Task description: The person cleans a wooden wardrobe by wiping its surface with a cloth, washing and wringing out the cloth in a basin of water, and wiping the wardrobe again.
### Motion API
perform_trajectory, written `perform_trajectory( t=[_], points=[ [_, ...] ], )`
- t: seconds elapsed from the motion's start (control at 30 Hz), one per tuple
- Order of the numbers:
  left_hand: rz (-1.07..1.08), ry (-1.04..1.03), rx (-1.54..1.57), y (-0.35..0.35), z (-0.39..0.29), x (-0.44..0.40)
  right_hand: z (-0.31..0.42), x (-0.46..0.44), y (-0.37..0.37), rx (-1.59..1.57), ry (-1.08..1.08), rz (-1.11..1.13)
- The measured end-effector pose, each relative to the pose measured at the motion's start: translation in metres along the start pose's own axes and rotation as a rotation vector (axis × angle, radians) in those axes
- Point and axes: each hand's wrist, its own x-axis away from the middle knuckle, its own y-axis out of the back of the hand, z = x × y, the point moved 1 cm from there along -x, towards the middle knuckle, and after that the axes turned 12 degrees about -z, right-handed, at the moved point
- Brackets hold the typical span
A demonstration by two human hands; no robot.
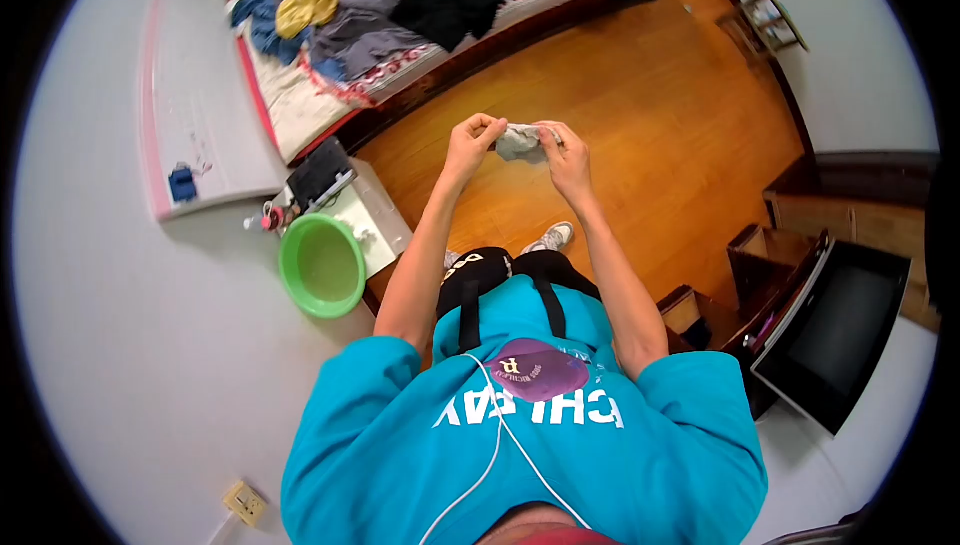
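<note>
A small crumpled light-grey cloth (520, 143) is stretched between my hands, in front of me above the floor. My left hand (471, 144) pinches its left end between thumb and fingers. At the other end, my right hand (568, 158) grips the cloth the same way, with the thumb on the near side. The cloth's middle sags a little between them. Its folds hide what kind of cloth it is.
A bed (290, 110) piled with clothes (365, 20) stands ahead. To my left, a green basin (322, 267) rests by a white cabinet (385, 207) bearing a dark device. A television (838, 330) and wooden drawers (765, 255) are on the right, a small stool (768, 22) farther off.
</note>
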Motion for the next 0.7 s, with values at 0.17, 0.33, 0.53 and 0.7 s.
perform_trajectory(
  t=[0.17,0.33,0.53,0.7],
  points=[
    [0.053,-0.081,-0.122,-0.119,0.021,-0.013,-0.038,-0.026,0.104,0.153,0.223,-0.177],
    [0.175,-0.041,-0.294,-0.218,0.021,-0.013,-0.061,-0.032,0.196,0.019,-0.294,-0.228],
    [0.448,-0.126,-0.416,-0.314,0.061,-0.034,-0.094,-0.043,0.277,-0.067,-0.397,-0.443],
    [0.596,-0.013,-0.571,-0.380,0.076,-0.042,-0.115,-0.056,0.333,0.234,-0.418,-0.506]
  ],
)
